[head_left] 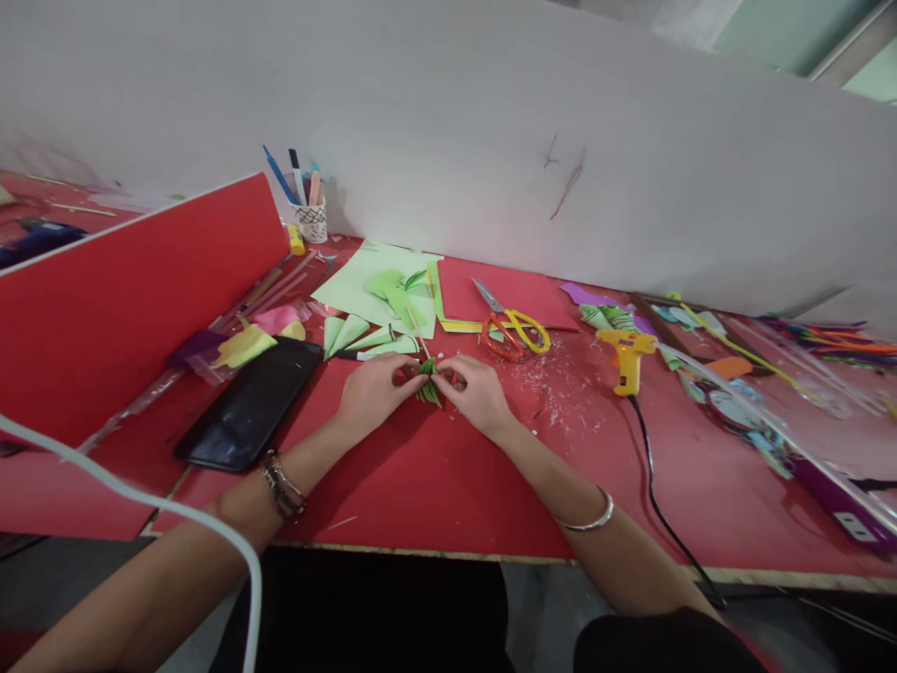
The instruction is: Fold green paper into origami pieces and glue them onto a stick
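Note:
Over the middle of the red table, my left hand [382, 385] and my right hand [476, 391] meet at a small green paper leaf with dark lines [428, 391]. Thumb and fingers of each hand are pinched on it from either side, hiding part of it. A thin pale stick [419, 329] rises just behind the leaf; whether it is joined to it I cannot tell. Beyond my left hand lie pale green paper cones [345, 334] and a marker [354, 355]. Scissors [511, 322] with red and yellow handles rest beyond my right hand.
A black phone [252, 402] lies to the left, near a red divider [154, 299]. On the right are a yellow glue gun [629, 360] with a black cord and a purple power strip [841, 505]. A pen cup [310, 222] stands at the back. A white cable [175, 508] crosses the left foreground.

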Tool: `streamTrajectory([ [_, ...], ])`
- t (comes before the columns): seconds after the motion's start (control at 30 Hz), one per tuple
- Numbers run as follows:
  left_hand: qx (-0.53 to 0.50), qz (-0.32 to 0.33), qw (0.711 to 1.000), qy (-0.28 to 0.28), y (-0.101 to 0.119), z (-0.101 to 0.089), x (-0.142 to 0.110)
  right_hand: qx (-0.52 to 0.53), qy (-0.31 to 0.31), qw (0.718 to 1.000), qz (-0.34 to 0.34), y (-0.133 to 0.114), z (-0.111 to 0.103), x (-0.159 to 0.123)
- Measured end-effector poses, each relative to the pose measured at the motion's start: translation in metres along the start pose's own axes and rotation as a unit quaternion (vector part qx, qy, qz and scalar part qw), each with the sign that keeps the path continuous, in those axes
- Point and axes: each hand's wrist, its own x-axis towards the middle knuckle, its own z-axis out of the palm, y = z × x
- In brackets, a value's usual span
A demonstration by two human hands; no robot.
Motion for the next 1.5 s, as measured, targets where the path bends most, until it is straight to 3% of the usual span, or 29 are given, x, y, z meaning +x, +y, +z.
streamTrajectory([
  [0.77, 0.018, 0.033, 0.996, -0.076, -0.014, -0.002, 0.003, -0.015, -0.059, 0.998, -0.016, 0.010, 0.000, 0.001],
  [1.17, 0.059, 0.004, 0.997, -0.054, -0.020, -0.010, 0.005, 0.074, -0.060, 0.995, -0.005, 0.017, -0.005, 0.000],
  [1.5, 0.068, 0.008, 0.997, -0.046, -0.022, -0.012, 0.006, 0.078, -0.108, 0.989, -0.059, 0.016, -0.011, 0.000],
])
